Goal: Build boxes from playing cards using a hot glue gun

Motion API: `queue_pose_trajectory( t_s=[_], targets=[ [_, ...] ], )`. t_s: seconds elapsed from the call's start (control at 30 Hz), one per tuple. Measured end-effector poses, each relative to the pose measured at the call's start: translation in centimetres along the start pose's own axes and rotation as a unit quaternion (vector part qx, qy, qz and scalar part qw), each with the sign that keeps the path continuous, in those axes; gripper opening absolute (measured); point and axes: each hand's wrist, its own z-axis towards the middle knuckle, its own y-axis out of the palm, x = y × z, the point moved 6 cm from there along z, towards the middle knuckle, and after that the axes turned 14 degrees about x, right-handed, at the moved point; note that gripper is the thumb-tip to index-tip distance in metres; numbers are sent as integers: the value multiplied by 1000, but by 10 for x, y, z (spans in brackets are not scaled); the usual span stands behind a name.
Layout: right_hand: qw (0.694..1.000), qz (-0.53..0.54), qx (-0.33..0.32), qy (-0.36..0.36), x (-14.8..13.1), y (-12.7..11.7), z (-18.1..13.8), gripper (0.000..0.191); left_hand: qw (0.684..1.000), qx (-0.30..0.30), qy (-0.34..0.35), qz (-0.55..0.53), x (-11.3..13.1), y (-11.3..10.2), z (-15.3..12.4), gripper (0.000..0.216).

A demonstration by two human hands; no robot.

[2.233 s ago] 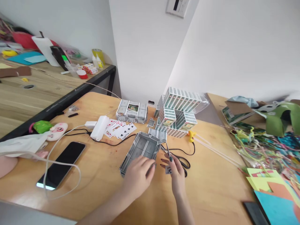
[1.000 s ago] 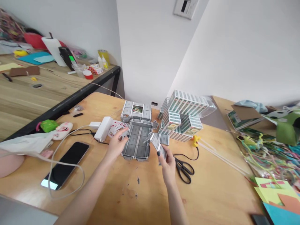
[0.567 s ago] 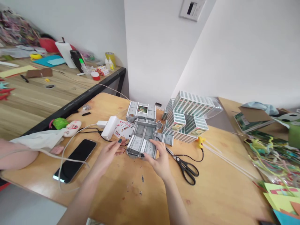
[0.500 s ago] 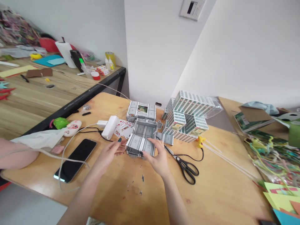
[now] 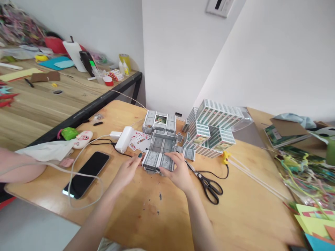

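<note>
Grey card panel (image 5: 151, 158) over tray (image 5: 164, 140), in right hand's (image 5: 180, 174) grip; left hand (image 5: 128, 171) by tray corner, grip unclear.

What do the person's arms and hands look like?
The left arm and right arm are bare where they show, with no sleeves. The left hand has a shiny, dark green-blue thumbnail. The right hand has a dark thumbnail too. I can't see any gloves or watch.

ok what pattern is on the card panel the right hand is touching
The card panel has a fine grey and white pattern; the head view shows it.
</note>
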Motion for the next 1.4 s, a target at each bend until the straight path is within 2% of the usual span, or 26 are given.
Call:
queue_pose_trajectory(
  t_s=[0.17,0.33,0.5,0.67,0.83,1.0,1.2,1.4],
  targets=[
    [998,-30,-31,-45,-13,-3,8,47,998,10,40,45,3,3,-11,39],
    [996,-42,-43,-59,-12,-3,8,48,1000,26,14,9,4,8,-18,36],
    [997,-41,-30,-56,-8,-3,-1,46,999,22,-12,-21,3,9,-21,37],
    [999,-1,-23,-30,-2,-7,-7,44,997,43,-37,-61,4,9,-22,37],
    [999,40,-11,9,9,-9,-10,45,992,33,-71,-99,1,15,-20,35],
    [999,42,-7,8,12,-6,-11,44,989,17,-90,-115,-2,18,-17,31],
    [999,53,-5,2,14,-4,-11,45,986,56,-92,-130,2,15,-15,29],
    [997,74,1,6,18,-3,-13,46,985,1,-113,-129,-2,18,-12,35]
  ],
)
